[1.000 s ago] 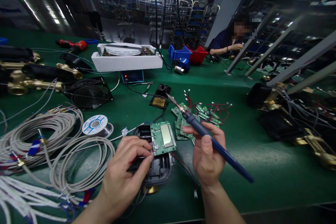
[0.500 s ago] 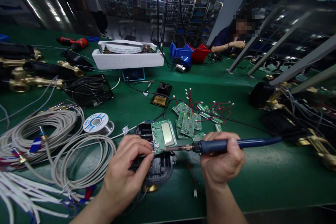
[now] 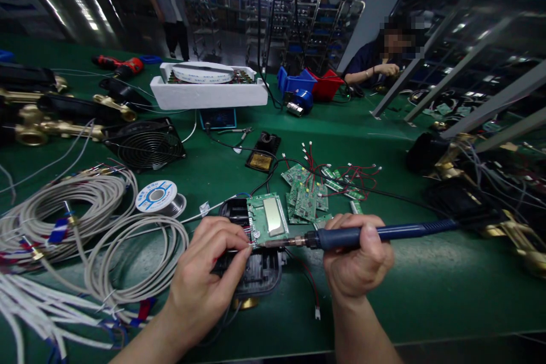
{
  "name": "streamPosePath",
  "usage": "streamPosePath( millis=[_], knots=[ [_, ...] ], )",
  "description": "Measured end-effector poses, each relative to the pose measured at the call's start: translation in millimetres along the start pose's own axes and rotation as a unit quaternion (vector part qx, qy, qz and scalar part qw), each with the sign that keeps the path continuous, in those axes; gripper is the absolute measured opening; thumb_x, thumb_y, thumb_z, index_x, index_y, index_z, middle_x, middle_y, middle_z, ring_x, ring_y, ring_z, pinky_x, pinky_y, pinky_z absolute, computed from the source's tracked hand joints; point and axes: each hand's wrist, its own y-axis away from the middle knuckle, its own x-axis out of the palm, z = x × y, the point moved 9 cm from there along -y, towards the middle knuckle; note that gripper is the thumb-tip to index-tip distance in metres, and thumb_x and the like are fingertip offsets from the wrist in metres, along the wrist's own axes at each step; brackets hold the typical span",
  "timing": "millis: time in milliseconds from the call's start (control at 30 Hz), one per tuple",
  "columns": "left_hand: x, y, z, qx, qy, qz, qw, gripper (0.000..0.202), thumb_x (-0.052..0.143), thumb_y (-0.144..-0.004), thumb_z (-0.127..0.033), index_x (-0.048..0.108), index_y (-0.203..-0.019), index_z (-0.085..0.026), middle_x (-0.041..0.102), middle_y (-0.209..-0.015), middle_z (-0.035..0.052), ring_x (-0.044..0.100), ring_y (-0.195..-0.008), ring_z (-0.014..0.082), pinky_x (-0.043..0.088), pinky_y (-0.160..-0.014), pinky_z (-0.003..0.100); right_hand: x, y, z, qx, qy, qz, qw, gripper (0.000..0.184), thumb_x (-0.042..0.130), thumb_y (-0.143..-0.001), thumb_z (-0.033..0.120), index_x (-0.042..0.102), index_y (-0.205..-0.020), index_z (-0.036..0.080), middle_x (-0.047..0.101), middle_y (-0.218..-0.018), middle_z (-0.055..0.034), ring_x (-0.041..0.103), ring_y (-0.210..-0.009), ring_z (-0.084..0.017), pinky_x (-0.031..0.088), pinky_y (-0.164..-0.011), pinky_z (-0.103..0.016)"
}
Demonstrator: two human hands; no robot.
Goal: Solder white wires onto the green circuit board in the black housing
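Observation:
My right hand (image 3: 357, 259) is closed round a blue-handled soldering iron (image 3: 375, 234). The iron lies level, its tip at the lower left corner of a green circuit board (image 3: 267, 218) with a grey display. That board rests on a black housing (image 3: 256, 267). My left hand (image 3: 205, 284) pinches thin wires against the same corner of the board, right by the iron's tip.
White cable coils (image 3: 85, 239) and a solder spool (image 3: 157, 195) lie at the left. A black fan (image 3: 145, 151), a tip-cleaner stand (image 3: 262, 156) and a white foam tray (image 3: 209, 91) sit behind. Loose green boards (image 3: 311, 193) with red leads lie beyond the iron. A person sits far right.
My right hand swung the soldering iron from pointing up and away down to level, bringing its tip to the board's corner. My left hand has stayed put.

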Motion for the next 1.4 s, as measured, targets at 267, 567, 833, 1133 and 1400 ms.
streamPosePath(
  millis=[267, 567, 833, 1133, 1400],
  knots=[
    [0.0, 0.3, -0.8, 0.009, 0.005, 0.003, 1.0, 0.015, 0.057, -0.089, -0.003, 0.057, -0.085, -0.017, 0.062, -0.086, 0.0022, 0.052, -0.092, 0.0161, 0.043, -0.084, 0.03, 0.5, 0.4, 0.4, 0.001, 0.0, 0.008, 1.0, 0.023, 0.06, -0.082, 0.032, 0.061, -0.064, 0.018, 0.045, -0.049, 0.004, 0.046, -0.04, -0.012, 0.034, -0.036, -0.022],
    [0.5, 0.1, -1.8, 0.009, 0.002, -0.003, 1.0, 0.015, 0.056, -0.09, -0.002, 0.057, -0.084, -0.016, 0.061, -0.086, 0.0028, 0.052, -0.091, 0.0159, 0.043, -0.084, 0.03, 1.4, -0.1, 1.2, -0.003, -0.001, 0.012, 1.0, 0.022, 0.059, -0.082, 0.03, 0.06, -0.064, 0.018, 0.046, -0.049, 0.004, 0.047, -0.04, -0.012, 0.035, -0.036, -0.022],
    [-0.1, 0.5, -0.8, 0.01, 0.0, -0.003, 1.0, 0.015, 0.056, -0.089, -0.002, 0.057, -0.084, -0.016, 0.061, -0.086, 0.0031, 0.052, -0.092, 0.016, 0.043, -0.083, 0.03, 0.8, -1.2, 4.2, -0.016, 0.004, 0.001, 1.0, 0.023, 0.056, -0.082, 0.03, 0.059, -0.063, 0.018, 0.044, -0.048, 0.0047, 0.045, -0.038, -0.011, 0.034, -0.037, -0.022],
    [1.2, 0.0, -0.6, 0.01, 0.001, -0.003, 1.0, 0.016, 0.056, -0.09, -0.002, 0.057, -0.085, -0.017, 0.061, -0.086, 0.0029, 0.052, -0.092, 0.0164, 0.043, -0.083, 0.031, 0.4, -7.0, -2.5, 0.017, -0.021, -0.002, 1.0, 0.022, 0.067, -0.085, 0.042, 0.068, -0.079, 0.02, 0.063, -0.058, 0.0026, 0.059, -0.043, -0.012, 0.046, -0.038, -0.021],
    [1.0, 1.1, 0.9, 0.004, 0.001, -0.001, 1.0, 0.016, 0.055, -0.09, -0.003, 0.056, -0.084, -0.017, 0.061, -0.087, 0.0023, 0.053, -0.093, 0.0161, 0.043, -0.084, 0.03, 46.3, 24.7, -15.8, -0.011, 0.07, 0.299, 0.952, 0.028, 0.058, -0.094, 0.016, 0.063, -0.117, 0.032, 0.073, -0.112, -0.0011, 0.067, -0.111, -0.021, 0.051, -0.099, -0.042]
  ],
)
